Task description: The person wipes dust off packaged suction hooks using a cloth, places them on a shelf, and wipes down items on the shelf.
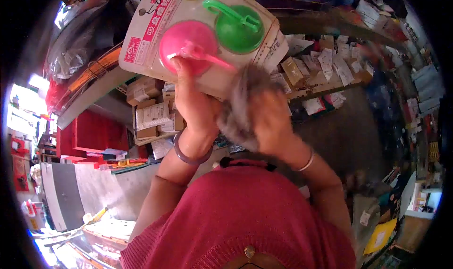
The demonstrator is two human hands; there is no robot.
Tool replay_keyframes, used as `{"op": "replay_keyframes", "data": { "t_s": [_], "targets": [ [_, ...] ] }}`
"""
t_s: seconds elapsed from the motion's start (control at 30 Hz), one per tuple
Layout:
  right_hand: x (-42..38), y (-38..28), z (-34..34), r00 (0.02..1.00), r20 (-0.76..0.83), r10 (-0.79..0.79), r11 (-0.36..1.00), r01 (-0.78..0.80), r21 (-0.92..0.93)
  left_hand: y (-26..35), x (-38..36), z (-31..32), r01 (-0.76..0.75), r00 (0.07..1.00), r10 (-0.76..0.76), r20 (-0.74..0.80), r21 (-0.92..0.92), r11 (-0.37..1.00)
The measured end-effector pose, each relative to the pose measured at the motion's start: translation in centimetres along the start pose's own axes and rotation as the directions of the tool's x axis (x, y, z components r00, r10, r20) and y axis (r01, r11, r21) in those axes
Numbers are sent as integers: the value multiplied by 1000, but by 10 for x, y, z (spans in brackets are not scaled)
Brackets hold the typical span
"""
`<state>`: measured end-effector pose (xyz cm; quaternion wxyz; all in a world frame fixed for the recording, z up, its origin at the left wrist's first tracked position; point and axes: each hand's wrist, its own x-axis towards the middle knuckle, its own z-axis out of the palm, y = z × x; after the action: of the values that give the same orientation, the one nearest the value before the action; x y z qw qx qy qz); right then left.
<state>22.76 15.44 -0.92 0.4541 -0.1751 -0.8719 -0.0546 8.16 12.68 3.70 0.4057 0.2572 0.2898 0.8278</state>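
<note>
My left hand (193,106) grips the lower edge of a carded pack of suction-cup hooks (137,64), its thumb pressed on the front. The pack is tilted and held up in front of me. A pink suction hook (181,40) and a green suction hook (240,33) show on the card. In my right hand (273,120), smeared by motion, is a bunched grey cloth (240,108). The cloth overlaps the pack's lower right corner in this view.
Small boxes and paper packets (316,64) lie on a shelf behind the pack. More cartons (153,115) sit lower left, beside a red cabinet (101,132). A yellow packet (380,236) is at lower right, and a grey box (61,193) stands at far left.
</note>
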Motion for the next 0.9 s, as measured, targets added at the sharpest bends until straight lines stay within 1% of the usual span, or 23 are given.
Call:
{"op": "replay_keyframes", "data": {
  "t_s": [0.03, 0.07, 0.13, 0.17, 0.27, 0.3, 0.37, 0.4, 0.43, 0.47, 0.53, 0.57, 0.63, 0.73, 0.77, 0.83, 0.87, 0.9],
  "targets": [
    [-2, -15, -1, 999, 35, 4, 1000, -3, -22, -2, 0, -1, 24, 1000, -24, 4, 21, 1000],
    [-1, -25, -1, 998, 69, 15, 999, -12, -44, -4, 0, -3, 4, 1000, -5, 8, 133, 991],
    [16, -27, -4, 997, 69, 17, 999, -15, -37, -5, -1, -6, -31, 999, 23, 28, 355, 935],
    [25, -27, -7, 998, 65, 19, 999, -16, -39, -4, -4, 0, -10, 1000, 12, -6, 323, 946],
    [40, -26, -9, 997, 83, 2, 1000, -1, -15, -2, 1, -3, 9, 1000, -15, 20, 270, 963],
    [38, -23, -8, 996, 90, -17, 999, 20, -30, 0, 2, -4, 24, 1000, -25, 1, 259, 966],
    [31, -15, -7, 992, 108, -59, 996, 66, -57, 2, 3, -1, 23, 1000, -23, 15, 27, 999],
    [27, -12, -5, 993, 107, -58, 995, 66, -74, 3, 4, 0, 20, 1000, -17, 24, -92, 996],
    [22, -9, -4, 992, 109, -59, 993, 69, -91, 3, 6, 0, -31, 999, 36, 31, -155, 987],
    [19, -8, -3, 992, 111, -55, 992, 67, -109, 3, 5, 0, -24, 999, 29, 33, -129, 991],
    [27, -11, -5, 992, 97, -82, 994, 88, -60, 2, 4, 0, -6, 999, 9, 43, -74, 997],
    [32, -13, -6, 992, 85, -94, 994, 98, -41, 2, 4, -1, 8, 999, -8, 49, -5, 1000],
    [40, -15, -9, 992, 103, -69, 997, 73, -34, 0, 1, -5, 35, 998, -42, 53, 134, 990],
    [35, -13, -10, 991, 131, -31, 999, 36, -36, 2, 3, 0, 50, 998, -49, 29, -6, 999],
    [31, -10, -10, 990, 141, -23, 999, 28, -38, 3, 5, 0, 13, 999, -11, 53, -31, 999],
    [19, 2, -15, 990, 120, 78, 995, -85, 50, 7, 12, -4, -63, 993, 71, 99, -85, 994],
    [12, 7, -16, 985, 115, 129, 985, -140, 95, 7, 12, -6, -49, 993, 56, 104, -72, 996],
    [11, 5, -17, 945, 90, 314, 897, -327, 297, 6, 12, -9, -33, 993, 39, 110, -59, 998]
  ]
}}
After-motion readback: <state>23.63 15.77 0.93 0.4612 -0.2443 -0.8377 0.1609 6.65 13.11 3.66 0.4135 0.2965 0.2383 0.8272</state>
